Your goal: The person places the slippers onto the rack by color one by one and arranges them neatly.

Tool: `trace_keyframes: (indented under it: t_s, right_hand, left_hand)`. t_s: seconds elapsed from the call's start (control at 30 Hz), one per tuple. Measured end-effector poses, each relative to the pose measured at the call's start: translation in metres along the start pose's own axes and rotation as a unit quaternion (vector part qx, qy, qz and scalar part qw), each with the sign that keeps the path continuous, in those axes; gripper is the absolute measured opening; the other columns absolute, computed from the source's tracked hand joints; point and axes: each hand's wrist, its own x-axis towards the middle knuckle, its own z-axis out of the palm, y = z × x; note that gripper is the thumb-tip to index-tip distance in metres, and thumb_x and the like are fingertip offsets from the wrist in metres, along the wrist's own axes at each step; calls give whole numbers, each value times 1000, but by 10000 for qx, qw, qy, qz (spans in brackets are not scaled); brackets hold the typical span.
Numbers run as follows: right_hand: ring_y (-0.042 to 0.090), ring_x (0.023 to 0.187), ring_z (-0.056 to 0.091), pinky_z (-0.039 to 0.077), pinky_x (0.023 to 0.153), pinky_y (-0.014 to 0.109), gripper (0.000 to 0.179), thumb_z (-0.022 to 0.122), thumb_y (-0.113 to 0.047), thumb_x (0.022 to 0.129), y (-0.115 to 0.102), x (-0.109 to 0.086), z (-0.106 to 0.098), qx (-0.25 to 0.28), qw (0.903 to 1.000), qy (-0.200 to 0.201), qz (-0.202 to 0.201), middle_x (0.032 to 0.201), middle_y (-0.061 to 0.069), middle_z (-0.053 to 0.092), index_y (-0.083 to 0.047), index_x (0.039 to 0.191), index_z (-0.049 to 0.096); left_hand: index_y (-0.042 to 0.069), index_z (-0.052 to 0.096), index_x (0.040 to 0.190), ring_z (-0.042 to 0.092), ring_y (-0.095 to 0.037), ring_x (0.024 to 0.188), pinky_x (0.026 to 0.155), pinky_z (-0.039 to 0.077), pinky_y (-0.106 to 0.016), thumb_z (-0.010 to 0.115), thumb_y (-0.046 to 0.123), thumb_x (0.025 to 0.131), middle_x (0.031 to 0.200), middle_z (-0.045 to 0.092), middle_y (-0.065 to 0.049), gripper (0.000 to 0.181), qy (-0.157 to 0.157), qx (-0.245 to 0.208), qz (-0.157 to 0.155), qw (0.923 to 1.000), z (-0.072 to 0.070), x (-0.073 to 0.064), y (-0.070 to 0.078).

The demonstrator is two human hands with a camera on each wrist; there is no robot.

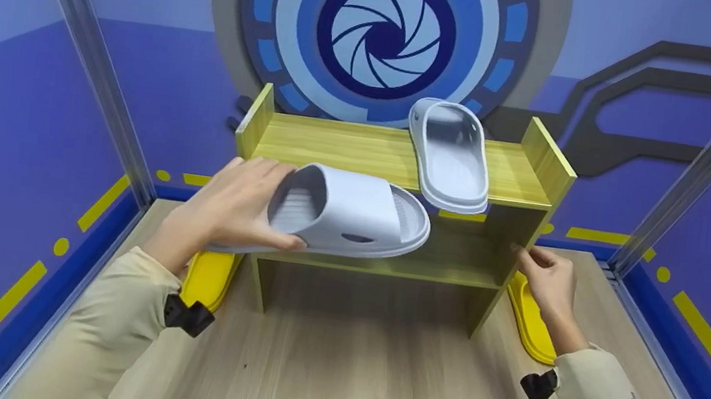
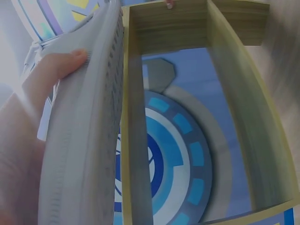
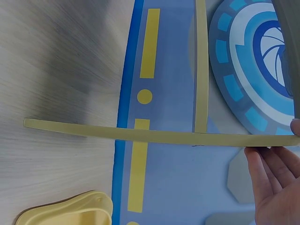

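My left hand (image 1: 226, 204) grips a light grey slide slipper (image 1: 357, 210) by its heel end, thumb along the sole's edge. The slipper is held sideways in front of the wooden shelf (image 1: 335, 146), its toe pointing right. In the left wrist view, the slipper's sole (image 2: 79, 150) fills the left side, beside the shelf. Thumb and fingers of my right hand (image 3: 276, 180) pinch the front edge of the shelf's right side panel (image 3: 159, 136). A matching grey slipper (image 1: 456, 161) lies on the top board, right of the middle, its front end overhanging the edge.
On the floor, one yellow slipper (image 1: 208, 280) sits at the shelf's left side, partly behind my left arm. Another yellow slipper (image 1: 530, 323) lies at the right side, partly behind my right hand. Metal posts (image 1: 94, 59) and patterned walls surround the wooden floor (image 1: 361, 376).
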Motion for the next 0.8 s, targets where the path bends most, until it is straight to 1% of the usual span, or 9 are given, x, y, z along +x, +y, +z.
trace_keyframes:
  t_s: [0.13,0.3,0.43,0.53,0.63,0.8]
  right_hand:
    - [7,74,61,46,66,17,47,61,-40,80,0,0,0,-11,10000,-4,-13,93,6,64,-2,108,63]
    - [7,73,61,46,65,17,48,62,-41,79,0,0,1,-36,10000,-2,24,93,8,64,-2,106,63]
    - [7,74,61,46,66,17,48,62,-41,79,-1,0,1,-22,10000,-24,30,93,8,64,-2,106,63]
    - [7,74,61,46,66,17,48,62,-40,79,-2,-1,0,38,10000,-33,-2,93,8,64,-1,107,63]
    - [6,74,61,46,66,16,47,62,-38,80,-3,-1,0,67,10000,-1,-10,93,7,64,-1,109,62]
    - [6,75,60,46,67,17,48,62,-38,80,-3,-1,1,75,10000,13,10,97,10,63,-2,110,61]
  left_hand:
    - [8,46,120,44,-24,100,77,32,-39,61,67,60,110,52,-7,86,-26,36,-267,9996,-4,4,-1]
    - [8,47,116,43,-23,94,74,32,-37,59,68,60,104,52,-6,83,-194,64,-785,9967,-9,12,0]
    - [8,47,113,43,-23,87,72,32,-37,58,70,59,97,51,-6,83,-290,-97,-1146,9929,-11,19,2]
    - [5,47,113,44,-25,84,73,33,-39,57,72,59,95,51,-9,87,-383,-162,-1416,9891,-12,24,3]
    - [2,46,115,45,-26,86,76,34,-42,56,73,58,99,51,-11,91,-451,-159,-1658,9850,-12,31,5]
    - [2,49,110,45,-26,88,78,34,-44,55,74,58,98,51,-10,89,-407,-104,-1939,9801,-9,42,8]
